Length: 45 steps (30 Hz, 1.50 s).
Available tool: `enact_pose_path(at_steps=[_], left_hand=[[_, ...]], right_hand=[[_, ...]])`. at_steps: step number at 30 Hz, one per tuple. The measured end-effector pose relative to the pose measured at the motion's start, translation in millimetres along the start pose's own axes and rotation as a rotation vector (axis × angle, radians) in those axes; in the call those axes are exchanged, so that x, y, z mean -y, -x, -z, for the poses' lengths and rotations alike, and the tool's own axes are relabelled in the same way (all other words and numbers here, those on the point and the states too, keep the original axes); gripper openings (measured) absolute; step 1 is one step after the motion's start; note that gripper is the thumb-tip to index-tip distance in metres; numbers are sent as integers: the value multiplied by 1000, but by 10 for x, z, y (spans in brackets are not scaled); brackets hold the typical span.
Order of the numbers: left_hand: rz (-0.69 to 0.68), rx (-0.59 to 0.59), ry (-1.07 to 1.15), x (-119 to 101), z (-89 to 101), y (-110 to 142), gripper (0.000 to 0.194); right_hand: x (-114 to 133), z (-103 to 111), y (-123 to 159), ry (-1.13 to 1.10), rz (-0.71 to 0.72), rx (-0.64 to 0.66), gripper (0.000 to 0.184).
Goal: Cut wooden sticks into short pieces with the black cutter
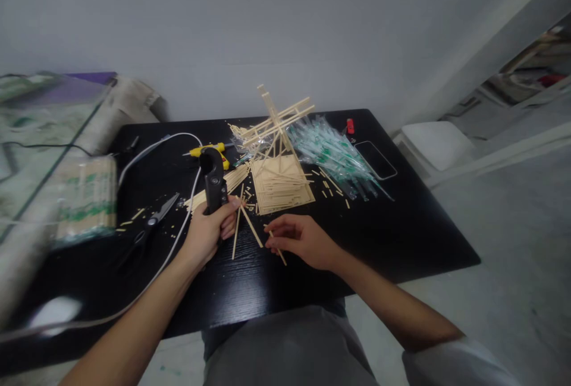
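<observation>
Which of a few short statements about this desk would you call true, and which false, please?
1. The left hand grips a black tool. True.
2. The scissors lie to the right of the stick structure. False: the scissors lie to its left.
3. The right hand holds a thin wooden stick. True.
4. The tabletop is white. False: the tabletop is black.
5. A small red object lies near the tabletop's far edge. True.
</observation>
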<state>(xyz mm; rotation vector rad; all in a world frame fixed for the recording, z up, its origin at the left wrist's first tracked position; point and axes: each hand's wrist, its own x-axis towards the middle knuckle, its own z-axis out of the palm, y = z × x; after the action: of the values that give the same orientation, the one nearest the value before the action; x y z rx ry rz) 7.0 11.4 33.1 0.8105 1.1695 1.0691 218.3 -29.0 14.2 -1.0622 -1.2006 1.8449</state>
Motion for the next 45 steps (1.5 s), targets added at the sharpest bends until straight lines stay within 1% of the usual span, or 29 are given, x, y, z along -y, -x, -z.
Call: enact_pose_path(at_steps=[4, 8, 11, 13, 15, 17, 19, 20, 21, 23, 25, 28, 29, 30, 33, 35, 37, 39, 42, 45], left_hand=[[-19, 3, -12, 11, -16, 13, 23], [-33, -1, 2, 27, -13, 13, 23], [-66, -14, 12, 55, -6, 8, 23], [-95, -31, 9, 80, 1, 3, 22], [-116, -36, 17, 111, 17, -4, 20], [-127, -19, 29, 151, 45, -10, 19], [-125, 15, 21, 198, 78, -12, 18], [-117, 36, 1, 222, 93, -8, 19], [-106, 60, -30, 245, 102, -1, 20], [-77, 108, -121, 283, 106, 23, 24], [-66, 168, -246, 302, 94, 55, 28], [-134, 245, -433, 287, 83, 89, 30], [-179, 241, -489, 272, 91, 91, 31], [-233, 213, -545, 254, 105, 86, 32], [-422, 40, -775, 194, 179, 42, 33], [-488, -20, -962, 168, 233, 1, 28], [-517, -44, -1105, 167, 273, -35, 25], [-550, -48, -1208, 187, 294, -55, 30], [-607, -22, -1300, 226, 292, -51, 36], [-638, -1, -1354, 239, 269, -18, 35]], right_hand=[[31, -87, 12, -49, -1, 29, 33], [29, -120, 11, -55, -18, 40, 28], [-12, -127, -22, -91, -35, 79, 41], [-22, -126, -55, -103, -14, 73, 45], [5, -110, -89, -86, 30, -12, 39], [69, -72, -125, -57, 79, -151, 32], [147, -19, -168, -29, 120, -282, 30], [180, 8, -194, -27, 134, -326, 30], [204, 33, -224, -41, 144, -354, 32], [225, 68, -290, -104, 160, -354, 32], [218, 83, -353, -173, 172, -305, 31], [204, 83, -406, -180, 183, -219, 31], [202, 81, -409, -162, 185, -201, 31], [200, 81, -407, -134, 190, -190, 31], [188, 85, -377, 0, 234, -184, 32], [172, 89, -352, 92, 263, -180, 32], [161, 87, -330, 152, 268, -176, 33], [165, 79, -313, 197, 262, -174, 34], [190, 64, -296, 262, 262, -177, 37], [207, 59, -284, 306, 259, -175, 38]])
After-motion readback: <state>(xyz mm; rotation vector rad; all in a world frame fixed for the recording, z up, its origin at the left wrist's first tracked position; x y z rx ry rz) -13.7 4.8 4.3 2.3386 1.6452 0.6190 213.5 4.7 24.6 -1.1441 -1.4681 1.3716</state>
